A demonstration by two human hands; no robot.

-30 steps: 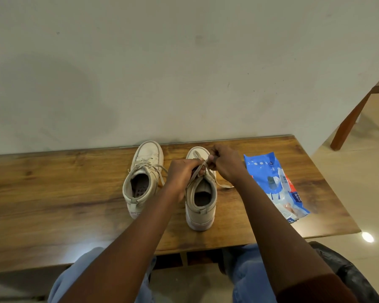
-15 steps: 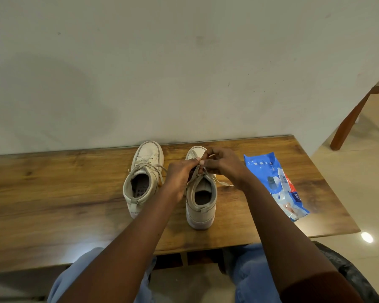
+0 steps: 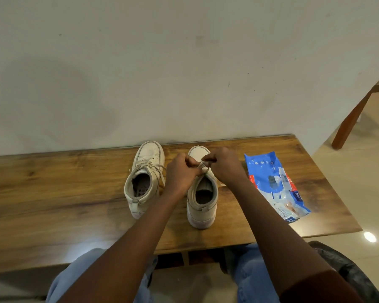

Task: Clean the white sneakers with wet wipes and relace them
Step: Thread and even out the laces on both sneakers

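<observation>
The left sneaker (image 3: pixel 143 178) stands laced on the desk (image 3: pixel 53 182), out of your way; your left hand (image 3: pixel 179 171) and right hand (image 3: pixel 224 169) each pinch the lace (image 3: pixel 202 166) taut over the right sneaker (image 3: pixel 202 206), heel toward you for tying; the wet wipes pack (image 3: pixel 274 184) lies aside, right

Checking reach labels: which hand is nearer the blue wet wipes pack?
Right. The right hand pinches the lace above the right-side sneaker, beside the wet wipes pack; the left hand grips the same lace farther left.
</observation>
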